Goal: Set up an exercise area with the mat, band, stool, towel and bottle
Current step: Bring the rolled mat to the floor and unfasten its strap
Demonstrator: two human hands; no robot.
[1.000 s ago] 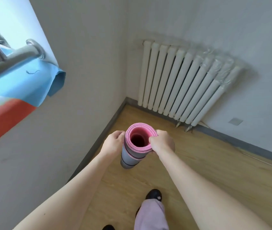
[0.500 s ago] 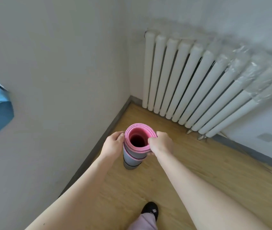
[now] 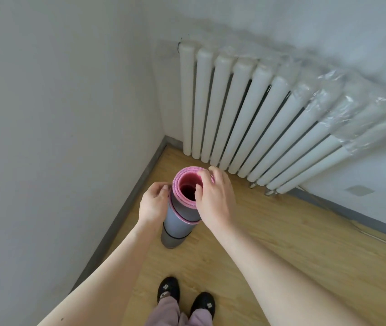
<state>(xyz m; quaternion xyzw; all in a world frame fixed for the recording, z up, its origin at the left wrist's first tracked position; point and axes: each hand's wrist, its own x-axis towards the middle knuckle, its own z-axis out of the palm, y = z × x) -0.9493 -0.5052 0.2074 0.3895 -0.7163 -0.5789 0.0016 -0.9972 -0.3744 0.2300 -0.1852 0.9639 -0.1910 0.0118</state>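
Observation:
The rolled mat [image 3: 179,223], grey outside and pink inside, stands upright on the wooden floor in the corner of the room. My right hand [image 3: 214,198] grips its top rim from the right, thumb at the hollow centre and fingers curled over the far edge. My left hand [image 3: 153,203] holds the upper left side of the roll with curled fingers. A thin dark strap circles the roll near its base. No band, stool, towel or bottle is in view.
A white radiator [image 3: 246,118], partly wrapped in clear plastic, hangs on the far wall just behind the mat. The left wall [image 3: 57,137] and its grey skirting [image 3: 126,208] run close beside it. My black shoes [image 3: 168,289] stand on the floor [image 3: 293,243].
My right hand has shifted from the side of the roll up onto its top rim. The view has dropped and closed in on the corner; the blue cloth and metal rail at left are out of sight.

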